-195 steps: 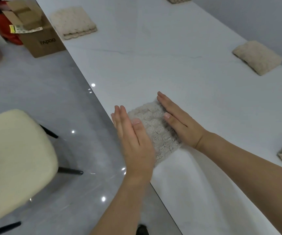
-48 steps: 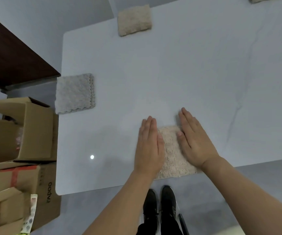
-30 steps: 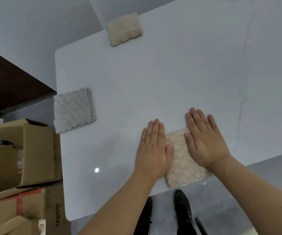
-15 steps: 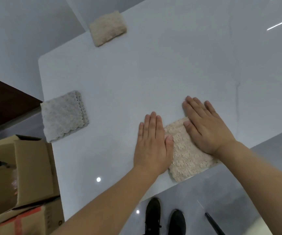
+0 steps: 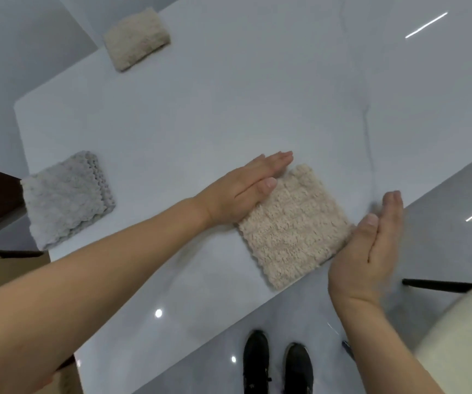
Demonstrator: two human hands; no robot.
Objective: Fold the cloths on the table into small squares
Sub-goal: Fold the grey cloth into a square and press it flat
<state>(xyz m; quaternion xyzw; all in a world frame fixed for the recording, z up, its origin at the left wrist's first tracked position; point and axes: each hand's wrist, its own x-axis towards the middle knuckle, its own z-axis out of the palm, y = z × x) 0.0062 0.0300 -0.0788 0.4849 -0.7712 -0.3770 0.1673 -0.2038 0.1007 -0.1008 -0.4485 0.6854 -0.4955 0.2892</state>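
Note:
A beige fluffy cloth (image 5: 291, 223), folded into a small square, lies near the front edge of the white table (image 5: 229, 103). My left hand (image 5: 246, 191) stands on its edge, fingers straight, pressed against the cloth's left side. My right hand (image 5: 371, 245) stands the same way against the cloth's right side, at the table's edge. Neither hand holds anything. A grey folded cloth (image 5: 64, 197) sits at the table's left edge. Another beige folded cloth (image 5: 136, 38) sits at the far left corner.
Cardboard boxes (image 5: 10, 268) stand on the floor at the left. A cream chair seat (image 5: 467, 331) with a black leg (image 5: 439, 285) is at the lower right. My black shoes (image 5: 277, 362) show below the table edge.
Both hands have lifted off the top of the beige cloth and moved apart to its left and right sides, turned on edge. The view has swung, so the cloth now lies further right.

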